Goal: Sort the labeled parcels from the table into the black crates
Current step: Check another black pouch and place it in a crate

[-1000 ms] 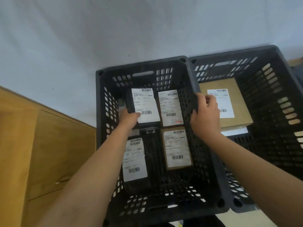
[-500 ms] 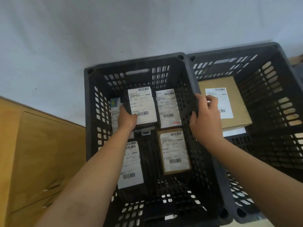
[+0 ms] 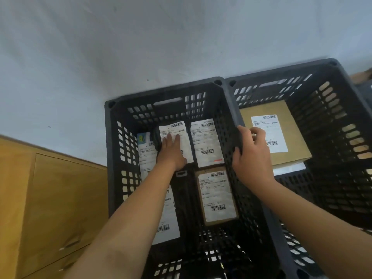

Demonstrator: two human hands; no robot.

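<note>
Two black slotted crates stand side by side: the left crate (image 3: 112,158) and the right crate (image 3: 342,117). Several labeled parcels lie in the left crate. My left hand (image 3: 171,152) lies flat, fingers straight, on a black parcel with a white label (image 3: 185,133) at the crate's far end. Beside it sits a white-labeled parcel (image 3: 207,143), and nearer me a brown parcel (image 3: 218,196). My right hand (image 3: 253,156) grips the rim shared by the two crates. A large tan box (image 3: 291,137) with a label lies in the right crate.
A wooden cabinet (image 3: 50,198) with drawers stands to the left of the crates. A pale grey wall (image 3: 141,47) rises behind them. Another labeled parcel (image 3: 145,156) leans against the left crate's left wall.
My left hand let go of the black parcel's edge and now lies flat on top of it. The view shifted; my right hand stays on the rim.
</note>
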